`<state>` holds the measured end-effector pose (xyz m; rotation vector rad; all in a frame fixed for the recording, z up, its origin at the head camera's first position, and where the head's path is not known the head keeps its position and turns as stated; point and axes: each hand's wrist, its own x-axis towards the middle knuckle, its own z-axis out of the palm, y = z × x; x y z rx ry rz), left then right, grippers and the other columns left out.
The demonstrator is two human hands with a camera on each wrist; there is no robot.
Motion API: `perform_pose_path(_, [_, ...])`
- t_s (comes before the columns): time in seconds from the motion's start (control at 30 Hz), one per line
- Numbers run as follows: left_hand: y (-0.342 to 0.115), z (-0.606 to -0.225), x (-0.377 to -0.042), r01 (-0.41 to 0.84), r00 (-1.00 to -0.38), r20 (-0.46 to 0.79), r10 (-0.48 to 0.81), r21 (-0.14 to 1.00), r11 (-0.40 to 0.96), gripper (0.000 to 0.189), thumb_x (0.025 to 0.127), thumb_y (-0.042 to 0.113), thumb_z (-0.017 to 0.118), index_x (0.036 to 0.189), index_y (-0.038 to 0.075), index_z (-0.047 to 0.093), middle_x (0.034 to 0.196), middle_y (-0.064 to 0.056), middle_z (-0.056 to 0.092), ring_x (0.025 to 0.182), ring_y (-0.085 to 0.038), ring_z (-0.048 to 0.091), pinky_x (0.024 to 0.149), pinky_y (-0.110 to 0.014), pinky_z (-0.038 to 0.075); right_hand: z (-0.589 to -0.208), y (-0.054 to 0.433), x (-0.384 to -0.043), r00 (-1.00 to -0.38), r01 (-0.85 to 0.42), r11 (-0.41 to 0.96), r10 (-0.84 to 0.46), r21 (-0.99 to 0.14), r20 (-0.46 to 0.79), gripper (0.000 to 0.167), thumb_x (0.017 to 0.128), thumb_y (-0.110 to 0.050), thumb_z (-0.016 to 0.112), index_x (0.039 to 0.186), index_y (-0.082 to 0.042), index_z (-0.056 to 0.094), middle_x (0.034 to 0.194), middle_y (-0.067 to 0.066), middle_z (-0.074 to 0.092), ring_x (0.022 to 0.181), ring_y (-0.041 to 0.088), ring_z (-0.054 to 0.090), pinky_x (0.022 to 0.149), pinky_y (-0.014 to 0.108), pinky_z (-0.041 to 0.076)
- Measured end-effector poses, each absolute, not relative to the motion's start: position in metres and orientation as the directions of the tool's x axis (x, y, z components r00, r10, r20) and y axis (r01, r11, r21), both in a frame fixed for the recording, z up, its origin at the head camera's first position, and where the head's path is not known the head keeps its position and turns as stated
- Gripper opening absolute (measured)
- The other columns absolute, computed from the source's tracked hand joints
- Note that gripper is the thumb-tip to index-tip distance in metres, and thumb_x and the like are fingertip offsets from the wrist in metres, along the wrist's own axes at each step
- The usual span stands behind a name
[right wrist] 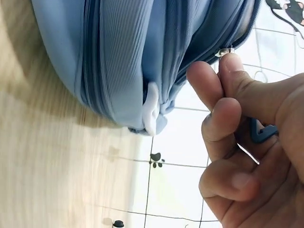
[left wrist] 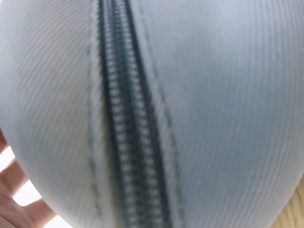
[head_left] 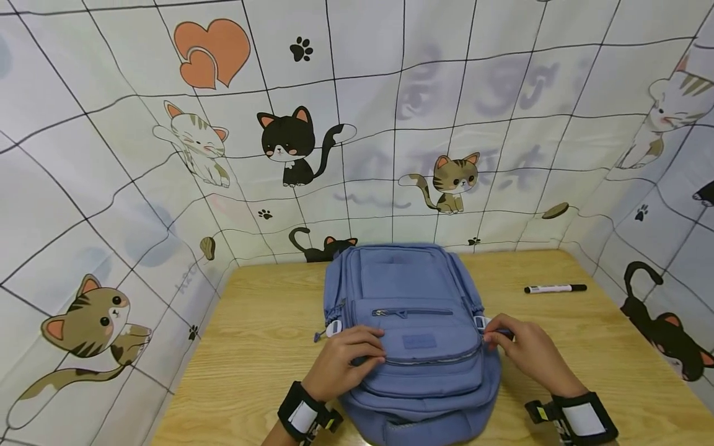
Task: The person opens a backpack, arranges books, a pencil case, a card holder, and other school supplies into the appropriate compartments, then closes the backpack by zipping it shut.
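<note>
A blue backpack (head_left: 409,279) lies on its back on the table, front pockets facing up. Its front pocket zipper (head_left: 429,361) curves across below a small label patch. At the right end of that zipper, my right hand (head_left: 527,347) pinches a zipper pull (right wrist: 224,52) between thumb and index finger; the pull's blue loop (right wrist: 261,132) hangs by the palm. My left hand (head_left: 351,359) grips the pocket's left edge, thumb and fingertips close together. In the left wrist view, the bag's side with another zipper (left wrist: 130,114) fills most of the picture, hiding much of that hand.
A black-and-white marker (head_left: 555,288) lies on the wooden table (head_left: 262,322), right of the bag. Cat-printed cloth (head_left: 368,155) hangs behind and along both sides. White buckles (head_left: 333,327) sit on the bag's sides, and a short zipper (head_left: 413,312) crosses its upper front.
</note>
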<state>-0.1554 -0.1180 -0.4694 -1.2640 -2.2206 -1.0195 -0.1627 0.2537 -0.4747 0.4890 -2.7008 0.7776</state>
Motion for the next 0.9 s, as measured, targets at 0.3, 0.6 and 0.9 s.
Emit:
perform_pose_path(0.3, [-0.119, -0.473, -0.157, 0.854, -0.520, 0.633, 0.574, 0.402, 0.330, 0.005, 0.084, 0.018, 0.068, 0.088, 0.019, 0.070, 0.098, 0.006, 0.065, 0.113, -0.016, 0.056, 0.103, -0.028, 0.039, -0.474, 0.258, -0.209, -0.886, -0.427, 0.811, -0.288, -0.400, 0.363, 0.004, 0.082, -0.026, 0.067, 0.085, -0.026, 0.066, 0.069, -0.013, 0.062, 0.053, -0.003, 0.046, 0.047, 0.020, 0.032])
perform_pose_path(0.6, [-0.117, -0.479, -0.155, 0.856, -0.515, 0.629, 0.583, 0.416, 0.307, 0.006, 0.084, 0.019, 0.067, 0.089, 0.019, 0.070, 0.099, 0.008, 0.064, 0.115, -0.015, 0.055, 0.105, -0.030, 0.038, -0.487, 0.260, -0.249, -0.914, -0.382, 0.826, -0.269, -0.415, 0.305, 0.006, 0.082, -0.030, 0.067, 0.084, -0.024, 0.067, 0.073, -0.010, 0.066, 0.062, 0.004, 0.058, 0.053, 0.024, 0.037])
perform_pose_path(0.9, [-0.120, -0.472, -0.154, 0.841, -0.539, 0.610, 0.581, 0.422, 0.338, 0.006, 0.085, 0.020, 0.067, 0.090, 0.021, 0.070, 0.100, 0.009, 0.064, 0.115, -0.014, 0.055, 0.104, -0.027, 0.037, -0.491, 0.284, -0.253, -0.948, -0.316, 0.775, -0.239, -0.548, 0.209, 0.029, 0.090, -0.042, 0.055, 0.108, -0.022, 0.063, 0.097, -0.003, 0.066, 0.080, 0.018, 0.060, 0.062, 0.031, 0.045])
